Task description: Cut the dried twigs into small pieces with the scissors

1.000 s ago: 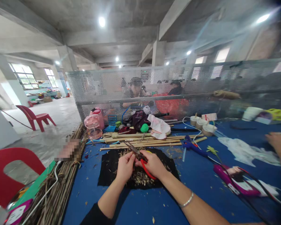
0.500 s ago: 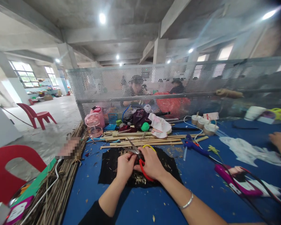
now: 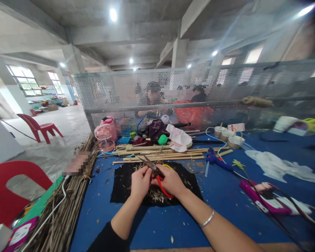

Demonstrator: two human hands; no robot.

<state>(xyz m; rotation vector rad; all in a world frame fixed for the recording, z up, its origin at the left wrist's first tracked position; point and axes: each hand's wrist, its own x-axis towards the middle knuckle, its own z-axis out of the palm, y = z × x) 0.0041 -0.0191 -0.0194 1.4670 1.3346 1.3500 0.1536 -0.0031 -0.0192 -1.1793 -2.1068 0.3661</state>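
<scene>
My right hand [image 3: 172, 181] grips a pair of scissors [image 3: 163, 187] with red and yellow handles. Their metal blades point up and to the left, slightly apart, just above my left hand [image 3: 141, 182]. The left fingers are pinched together close to the blades; whatever they hold is too small or hidden to name. Under both hands lies a black cloth [image 3: 120, 182], strewn with dry plant scraps [image 3: 157, 195], on the blue tabletop [image 3: 152, 231].
Bamboo sticks [image 3: 162, 159] lie beyond the cloth. A blue glue gun [image 3: 217, 160] and a purple device with cables [image 3: 262, 199] are to the right. Bundled twigs [image 3: 65, 206] line the left edge. A perforated metal screen [image 3: 115, 94] stands behind, people beyond it.
The scissor blades have swung slightly, now pointing more steeply up over my left hand. Another person's hand at the right edge has left its place by the white plastic.
</scene>
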